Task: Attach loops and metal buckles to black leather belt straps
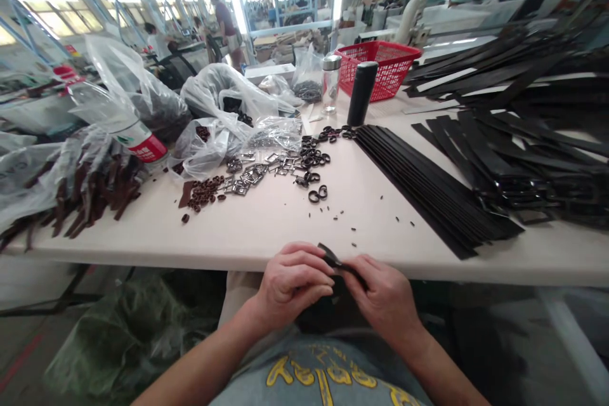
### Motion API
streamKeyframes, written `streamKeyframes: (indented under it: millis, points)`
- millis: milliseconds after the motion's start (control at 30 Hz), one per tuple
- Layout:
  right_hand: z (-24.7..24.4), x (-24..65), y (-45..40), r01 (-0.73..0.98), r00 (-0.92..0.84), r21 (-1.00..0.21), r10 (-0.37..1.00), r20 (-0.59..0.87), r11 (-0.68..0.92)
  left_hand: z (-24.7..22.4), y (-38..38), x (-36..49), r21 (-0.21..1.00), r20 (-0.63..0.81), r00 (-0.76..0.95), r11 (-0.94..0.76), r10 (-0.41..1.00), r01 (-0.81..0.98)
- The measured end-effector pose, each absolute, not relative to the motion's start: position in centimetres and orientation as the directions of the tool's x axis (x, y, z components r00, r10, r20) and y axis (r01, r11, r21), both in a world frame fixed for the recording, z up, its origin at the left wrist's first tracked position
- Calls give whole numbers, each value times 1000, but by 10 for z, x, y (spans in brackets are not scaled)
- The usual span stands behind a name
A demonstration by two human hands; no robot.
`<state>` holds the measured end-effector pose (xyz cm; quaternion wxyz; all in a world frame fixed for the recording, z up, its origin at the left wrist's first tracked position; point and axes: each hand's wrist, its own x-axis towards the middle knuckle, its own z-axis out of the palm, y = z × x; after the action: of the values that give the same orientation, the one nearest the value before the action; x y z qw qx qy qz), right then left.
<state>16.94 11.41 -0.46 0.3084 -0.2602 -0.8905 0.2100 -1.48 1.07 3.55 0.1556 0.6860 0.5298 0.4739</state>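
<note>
Left hand (pixel 297 279) and right hand (pixel 383 288) near table's front edge. Fingers of both pinch one dark strap (pixel 333 260), its end poking up between them. On the table (pixel 266 228) beyond: loose black loops (pixel 314 158), metal buckles (pixel 252 176), a heap of small brown loops (pixel 207 192). Row of flat black straps (pixel 423 184) to the right; red basket (pixel 375 70) behind black bottle (pixel 362 94).

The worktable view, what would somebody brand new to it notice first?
Probably the red basket at the back, just behind the black bottle. Next, the row of long black straps slanting toward the near edge, right of center. Then, front and center, the left hand and right hand holding a dark strip.
</note>
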Motion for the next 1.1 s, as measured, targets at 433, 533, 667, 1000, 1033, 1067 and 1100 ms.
streamKeyframes:
  millis: [433, 533, 667, 1000, 1033, 1067, 1100]
  points:
    - [-9, 207, 149, 529, -444, -498, 724, 528, 687, 28, 120, -98, 355, 213, -79, -2, 974, 935]
    - [-10, 205, 148, 529, -442, -504, 729, 524, 683, 28, 129, -99, 392, 126, -251, 184, 960, 901]
    - [-4, 199, 154, 561, -438, -453, 713, 547, 692, 26, 133, -94, 429, 80, -310, 249, 947, 868]
    - [8, 169, 168, 606, -497, -366, 696, 518, 706, 19, 141, -78, 360, 128, -166, 110, 978, 926]
    - [8, 166, 168, 605, -507, -357, 690, 517, 712, 21, 137, -76, 380, 128, -152, 93, 980, 920]
    - [9, 163, 168, 604, -515, -347, 684, 516, 717, 22, 133, -74, 405, 126, -134, 72, 983, 912]
    - [9, 160, 168, 605, -521, -338, 680, 516, 721, 24, 128, -72, 434, 126, -114, 48, 985, 900]
